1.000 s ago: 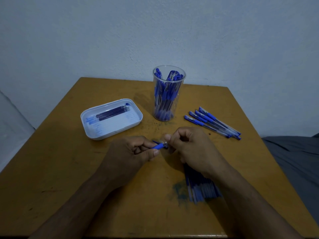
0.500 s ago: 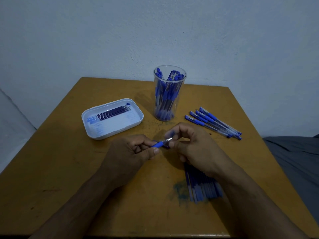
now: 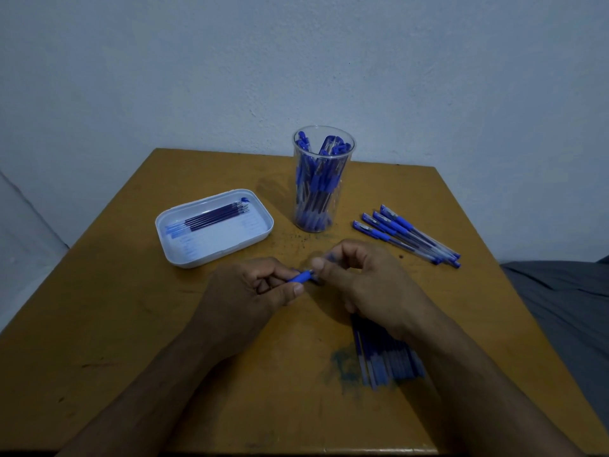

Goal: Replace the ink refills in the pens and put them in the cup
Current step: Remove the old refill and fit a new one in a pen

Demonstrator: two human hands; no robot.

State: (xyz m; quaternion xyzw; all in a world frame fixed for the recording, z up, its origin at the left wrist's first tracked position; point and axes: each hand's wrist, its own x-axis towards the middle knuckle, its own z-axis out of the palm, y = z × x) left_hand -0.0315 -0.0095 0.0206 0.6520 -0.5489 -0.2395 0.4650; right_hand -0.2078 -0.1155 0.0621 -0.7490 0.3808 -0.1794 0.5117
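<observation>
My left hand [image 3: 245, 293] grips a blue pen [image 3: 301, 277] by its rubber grip at the middle of the table, tip pointing right. My right hand [image 3: 365, 285] pinches the pen's tip end between thumb and forefinger; a bit of blue shows above those fingers. Behind the hands stands a clear plastic cup [image 3: 321, 186] holding several blue pens. To the left lies a white tray [image 3: 214, 249] with several ink refills [image 3: 214, 219]. Most of the held pen is hidden inside my left fist.
Several capped blue pens [image 3: 407, 237] lie in a row at the right of the wooden table [image 3: 115, 324]. Another bundle of pens [image 3: 385, 361] lies under my right forearm beside a blue ink stain [image 3: 342, 364]. Grey cloth [image 3: 566, 308] lies off the right edge.
My right fingers have closed back over the pen's tip, which showed bare half a second ago. My left hand has kept its hold in the same place.
</observation>
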